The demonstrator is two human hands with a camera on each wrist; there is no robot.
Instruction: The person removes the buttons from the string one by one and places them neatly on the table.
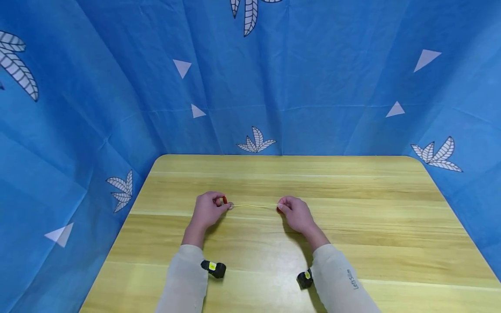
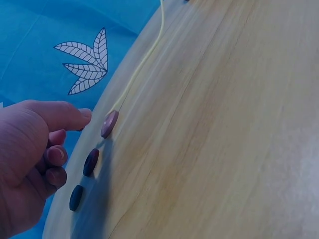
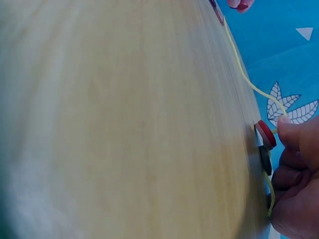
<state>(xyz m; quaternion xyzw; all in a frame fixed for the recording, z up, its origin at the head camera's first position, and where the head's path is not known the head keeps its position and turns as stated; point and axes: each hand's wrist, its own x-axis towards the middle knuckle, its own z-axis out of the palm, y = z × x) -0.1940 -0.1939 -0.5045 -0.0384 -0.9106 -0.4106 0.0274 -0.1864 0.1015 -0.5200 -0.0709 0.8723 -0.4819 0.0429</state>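
A thin yellow cord (image 1: 250, 205) runs across the wooden table between both hands. At the left, my left hand (image 1: 207, 211) holds a small red disc (image 1: 225, 199) at its fingertips; in the left wrist view the disc is mostly hidden behind the fingers. Beside that hand lie a pinkish disc (image 2: 109, 124) at the cord's end, a dark reddish disc (image 2: 90, 163) and a dark disc (image 2: 76, 197). My right hand (image 1: 298, 214) pinches the cord between thumb and finger. Close by its fingertips are a red disc (image 3: 266, 134) and a dark disc (image 3: 265, 159), with cord passing beside them.
The light wooden table (image 1: 352, 243) has rounded far corners. A blue curtain (image 1: 321, 87) with white leaf and triangle prints hangs behind it and along its sides. A black wrist camera (image 1: 214, 268) sits at the left sleeve, another black camera (image 1: 304, 279) at the right.
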